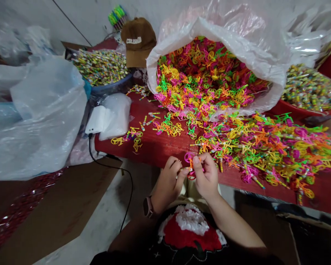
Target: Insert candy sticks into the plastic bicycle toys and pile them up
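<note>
My left hand (pixel 168 182) and my right hand (pixel 206 176) meet at the front edge of a red table (pixel 160 147). Both are closed, pinching a small plastic bicycle toy (pixel 191 165) with pink and orange parts between them; a thin stick shows at my left fingers. A watch sits on my left wrist. Just right of my hands lies a heap of bright plastic bicycles (pixel 267 147) mixed with small wrapped sticks. Behind it a big clear plastic bag (pixel 237 40) spills more of the same bicycles (pixel 204 77).
A white power bank (pixel 96 120) with a black cable lies at the table's left end by a clear bag (pixel 38 117). A blue tub of wrapped sticks (pixel 100 66), a brown cap (pixel 138 40) and a red tub of sticks (pixel 310 88) stand behind.
</note>
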